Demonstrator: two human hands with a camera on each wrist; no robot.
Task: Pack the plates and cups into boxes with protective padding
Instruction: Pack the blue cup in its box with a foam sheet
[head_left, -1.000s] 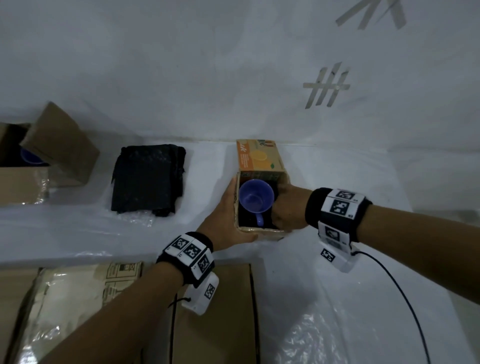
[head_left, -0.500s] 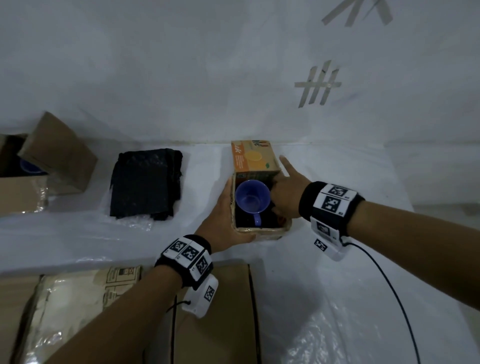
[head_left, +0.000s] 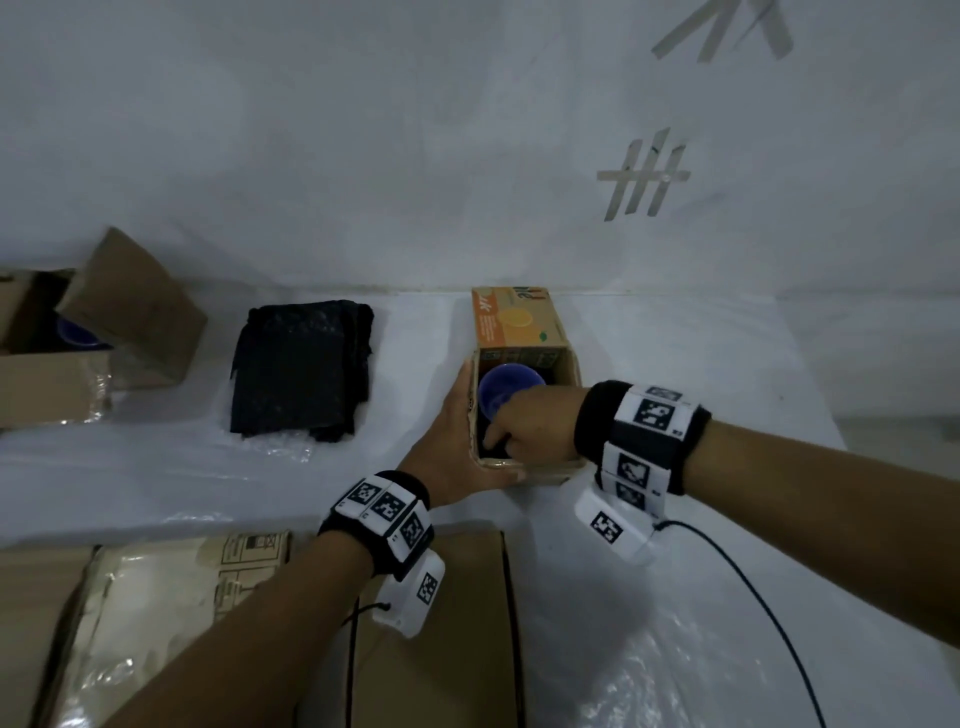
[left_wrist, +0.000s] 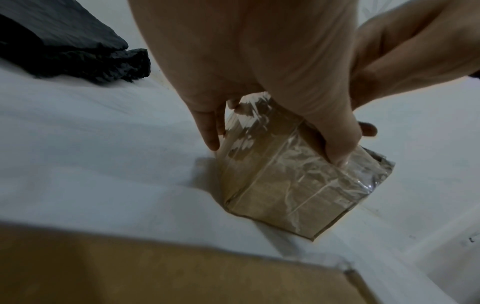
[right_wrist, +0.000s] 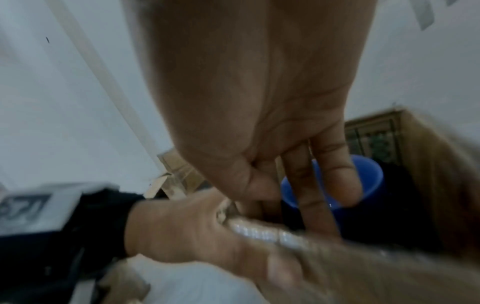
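Note:
A small cardboard box (head_left: 569, 366) stands open on the white-covered table, its orange printed flap (head_left: 514, 317) folded back toward the wall. Inside it a blue cup (head_left: 506, 382) sits upright on black padding. My left hand (head_left: 452, 447) grips the box's left wall and near corner; the left wrist view shows this left hand (left_wrist: 280, 102) with thumb and fingers clamped round the taped box (left_wrist: 298, 185). My right hand (head_left: 524, 426) reaches down into the box at the cup's near side. Its straight fingers (right_wrist: 311, 195) lie across the cup (right_wrist: 371, 174) and hide the handle.
A folded stack of black padding (head_left: 301, 374) lies to the left on bubble wrap. Further left stands another open box (head_left: 52, 374) with something blue inside. Flat brown cartons (head_left: 452, 623) sit at the near edge. A black cable (head_left: 753, 587) trails from my right wrist.
My right hand left the box's right side, pointed briefly past the flap, then dipped inside the box beside the cup. My left hand kept its hold on the box.

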